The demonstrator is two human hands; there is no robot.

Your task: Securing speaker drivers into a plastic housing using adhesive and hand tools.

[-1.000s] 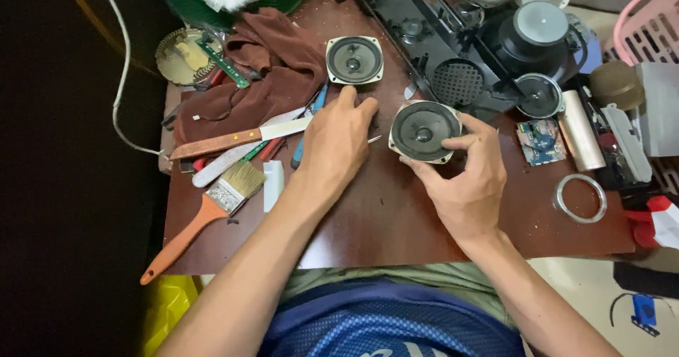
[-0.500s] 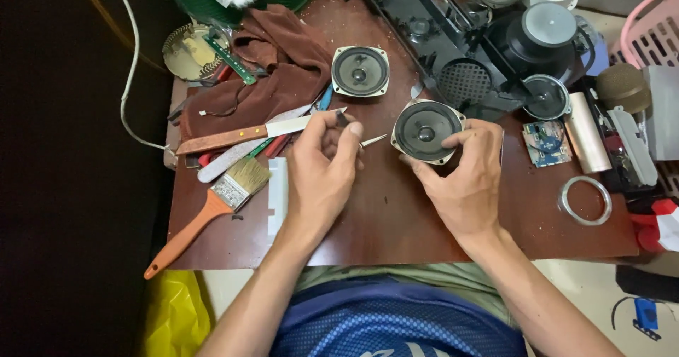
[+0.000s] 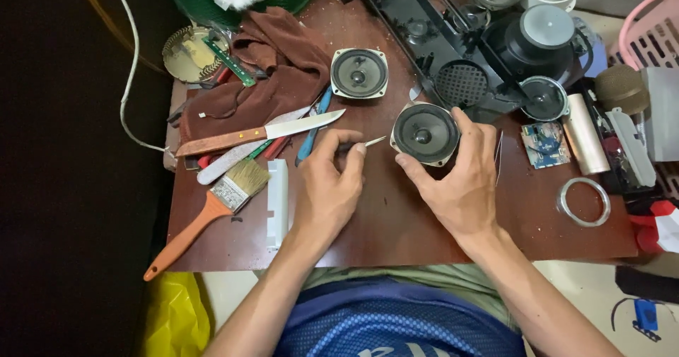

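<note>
My right hand [image 3: 460, 180] grips a small square-framed speaker [image 3: 424, 132] with a dark cone, tilted up off the brown table [image 3: 396, 222]. Thumb and fingers wrap its lower and right edges. My left hand [image 3: 329, 183] pinches a thin metal tool [image 3: 373, 142] whose pointed tip reaches toward the speaker's left edge, a little apart from it. A second matching speaker [image 3: 359, 73] lies flat on the table further back.
Left of my hands lie a wooden-handled knife [image 3: 258, 133], a paintbrush [image 3: 212, 208], a white plastic strip [image 3: 276, 201] and a brown cloth [image 3: 272, 67]. A black speaker housing [image 3: 460, 53], small circuit board [image 3: 544, 145], metal cylinder [image 3: 585, 134] and ring [image 3: 583, 201] crowd the right.
My left hand left the pile of tools by the knife and came toward me, now pinching the thin pointed tool beside the speaker. The right hand keeps holding the speaker.
</note>
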